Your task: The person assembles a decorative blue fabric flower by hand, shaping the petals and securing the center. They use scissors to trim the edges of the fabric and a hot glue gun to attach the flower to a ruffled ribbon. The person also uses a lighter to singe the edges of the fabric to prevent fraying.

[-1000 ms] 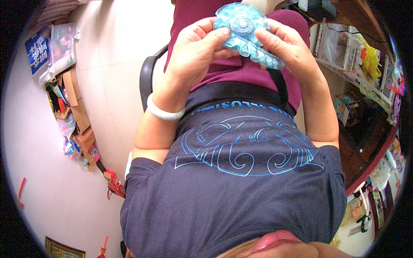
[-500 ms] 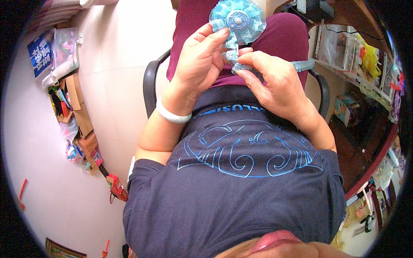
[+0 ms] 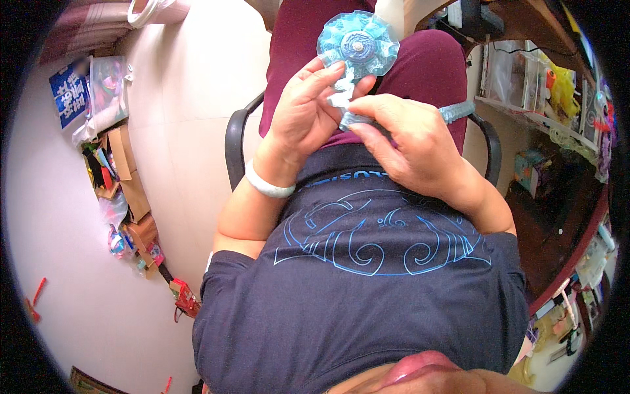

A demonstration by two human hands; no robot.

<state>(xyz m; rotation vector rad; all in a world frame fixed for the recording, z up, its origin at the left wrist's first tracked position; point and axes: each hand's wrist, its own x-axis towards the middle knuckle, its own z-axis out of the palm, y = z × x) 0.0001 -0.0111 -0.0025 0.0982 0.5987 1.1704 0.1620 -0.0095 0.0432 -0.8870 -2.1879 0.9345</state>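
Observation:
A round light-blue ruffled rosette, with a beaded-looking centre, is held above my lap by my left hand. The left thumb presses at its lower edge and the fingers curl behind. From there a pale blue lace ribbon hangs in folds over the left fingers. My right hand pinches the ribbon's lower part between thumb and forefinger, close to the left palm. A gathered light-blue strip sticks out beyond the right hand's far side. Whether it joins the ribbon is hidden by that hand.
Black chair armrests flank my legs. At the right stand a dark table and a rack with a yellow bag. Cardboard boxes and plastic bags line the left side, along with a red bag.
The rosette has shifted slightly left and down. My right hand has moved left and a little down with the ribbon, closer to the left palm. Both hands keep their hold.

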